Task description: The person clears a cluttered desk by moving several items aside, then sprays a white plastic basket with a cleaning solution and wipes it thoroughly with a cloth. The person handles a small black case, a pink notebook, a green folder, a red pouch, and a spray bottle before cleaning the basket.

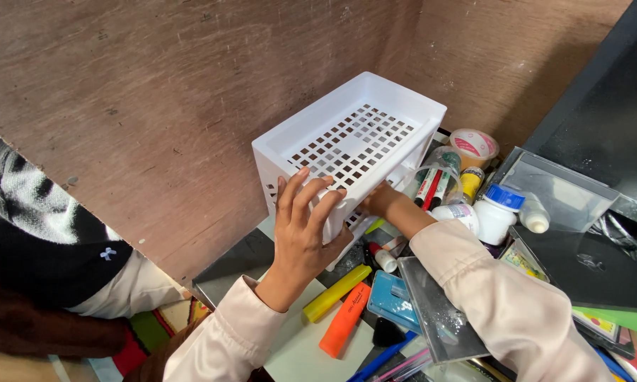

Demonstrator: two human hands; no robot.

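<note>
The white perforated basket stands tipped on its side against the brown wooden wall, its slotted base panel facing up and toward the camera; its long axis runs from lower left to upper right, the far corner pointing toward the upper right of the view. The left hand lies flat against the near end of the basket, fingers spread apart and pressed on the white plastic, thumb hooked round the lower corner. The right hand reaches beneath the basket's lower edge; its fingers are hidden by the basket, so their state cannot be told. Both arms wear pale pink sleeves. Just right of the basket stands a clear cup holding red and green markers, with a roll of tape bearing a pink-and-white printed core behind it. Beside these sits a white round bottle with a blue cap, a yellow-labelled tube to its left and a small white bottle to its right. A clear plastic sleeve leans against a dark panel at far right. Below the left hand lie a yellow highlighter and an orange highlighter, side by side, both angled lower left to upper right. A light blue rectangular case lies next to them.
</note>
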